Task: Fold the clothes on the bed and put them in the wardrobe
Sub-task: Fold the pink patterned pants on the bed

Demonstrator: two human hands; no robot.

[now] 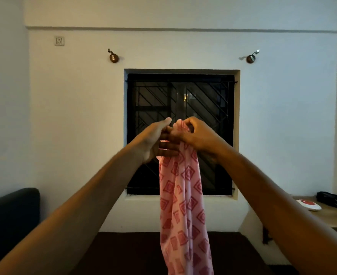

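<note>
Two bare hands meet at the centre of the frame, raised in front of a dark barred window (180, 133). In the right hand (198, 135), fingers curled, the bunched top edge of a pink cloth (181, 211) printed with red squares is pinched. The left hand (155, 141) lies against the cloth just below that bunch with fingers extended sideways and thumb lifted, touching rather than clenching it. From this grip the cloth hangs straight down through the lower centre and runs off the bottom edge, over a dark maroon surface (124, 253). No writing or brand can be read anywhere. A wall socket (59, 41) sits at upper left; two wall hooks (113, 56) flank the window above it. A dark cushioned edge (12, 211) occupies the lower left, and a wooden table (334, 217) at lower right carries a white-and-red disc (308, 204) and a black object (334, 201). Bare wall lies to either side of the arms.
</note>
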